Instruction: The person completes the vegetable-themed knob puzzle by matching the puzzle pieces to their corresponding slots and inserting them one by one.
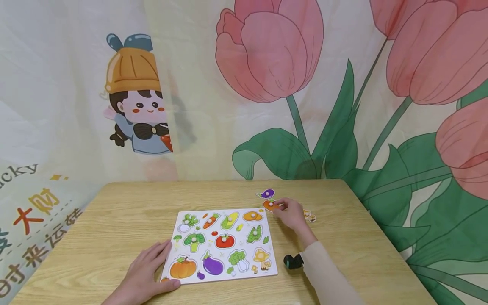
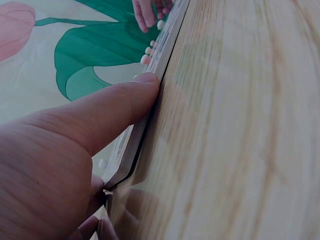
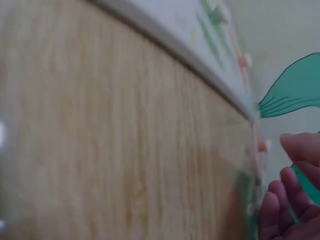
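Observation:
A white vegetable puzzle board (image 1: pixel 207 254) lies on the table, with several knobbed pieces in it, among them a tomato piece (image 1: pixel 225 242) and a broccoli piece (image 1: pixel 194 243). At its near left corner is my left hand (image 1: pixel 142 271); the thumb rests on the front edge and the fingers lie along the left side. Beyond the far right corner, my right hand (image 1: pixel 291 214) has its fingertips at a loose pumpkin piece (image 1: pixel 270 206). The right wrist view shows those fingers apart from the nearest knob (image 3: pixel 263 146). An eggplant piece (image 1: pixel 268 193) lies just behind the pumpkin.
Right of my right hand lies a loose mushroom piece (image 1: pixel 310 217), partly hidden by it. A black device (image 1: pixel 292 262) sits by the right sleeve. The wooden table (image 1: pixel 114 220) ends at a printed cloth backdrop (image 1: pixel 206 106).

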`<move>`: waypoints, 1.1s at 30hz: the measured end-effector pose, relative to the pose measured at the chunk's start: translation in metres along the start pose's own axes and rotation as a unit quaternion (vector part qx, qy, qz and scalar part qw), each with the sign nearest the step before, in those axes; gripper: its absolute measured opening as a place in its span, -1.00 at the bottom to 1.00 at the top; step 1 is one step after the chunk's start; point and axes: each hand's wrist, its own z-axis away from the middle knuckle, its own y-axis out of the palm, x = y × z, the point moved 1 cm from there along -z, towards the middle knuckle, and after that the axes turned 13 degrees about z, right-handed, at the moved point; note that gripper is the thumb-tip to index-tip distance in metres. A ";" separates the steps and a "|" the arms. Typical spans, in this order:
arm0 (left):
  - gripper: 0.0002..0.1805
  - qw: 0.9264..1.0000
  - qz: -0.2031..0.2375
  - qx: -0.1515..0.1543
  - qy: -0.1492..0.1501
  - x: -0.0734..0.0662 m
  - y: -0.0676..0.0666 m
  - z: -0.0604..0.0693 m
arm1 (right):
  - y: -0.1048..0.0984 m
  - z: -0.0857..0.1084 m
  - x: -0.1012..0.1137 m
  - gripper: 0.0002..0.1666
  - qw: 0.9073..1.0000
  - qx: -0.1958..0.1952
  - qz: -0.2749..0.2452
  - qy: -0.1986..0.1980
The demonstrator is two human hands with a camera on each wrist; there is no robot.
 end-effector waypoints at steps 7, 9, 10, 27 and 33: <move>0.21 1.000 -0.007 0.000 0.002 -0.003 0.000 0.002 | 0.005 -0.020 -0.006 -0.73 0.999 -0.004 0.026 -0.037; 0.21 1.000 -0.011 -0.001 0.002 -0.005 0.000 0.003 | 0.006 -0.024 -0.006 -0.74 0.999 0.002 0.033 -0.037; 0.21 1.000 -0.014 -0.002 0.004 -0.005 0.000 0.003 | 0.006 -0.025 -0.006 -0.75 0.999 0.007 0.036 -0.033; 0.20 1.000 -0.014 -0.012 0.005 -0.006 0.000 0.004 | 0.009 -0.032 0.002 -0.86 0.995 0.031 0.097 0.023; 0.21 1.000 -0.015 -0.004 0.001 -0.006 -0.001 0.002 | -0.001 -0.030 0.008 -0.87 0.995 0.017 0.100 0.007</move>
